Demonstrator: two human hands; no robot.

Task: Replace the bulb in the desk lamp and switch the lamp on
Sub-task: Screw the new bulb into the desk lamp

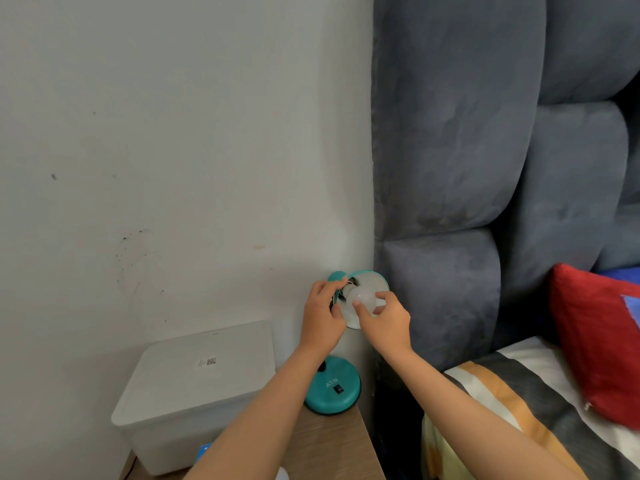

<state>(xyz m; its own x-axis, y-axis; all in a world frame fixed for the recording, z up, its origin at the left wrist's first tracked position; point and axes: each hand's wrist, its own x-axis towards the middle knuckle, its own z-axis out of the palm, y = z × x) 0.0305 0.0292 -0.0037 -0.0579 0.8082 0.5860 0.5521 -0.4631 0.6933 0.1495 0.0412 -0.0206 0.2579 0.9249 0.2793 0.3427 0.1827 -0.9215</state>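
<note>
A teal desk lamp stands on a wooden bedside table (332, 441), its round base (334, 388) showing a small black switch (338, 389). The lamp head (372, 282) is tilted toward me, white inside. A frosted white bulb (363, 296) sits at the socket in the shade. My right hand (384, 322) has its fingertips closed around the bulb. My left hand (323, 313) grips the teal back and rim of the lamp head from the left. The lamp's neck is hidden behind my left forearm. The bulb is unlit.
A white lidded plastic box (194, 386) takes up the table's left side, touching the wall. A grey padded headboard (450, 168) rises right of the lamp. A bed with striped bedding (512, 410) and a red pillow (595, 341) lies at the right.
</note>
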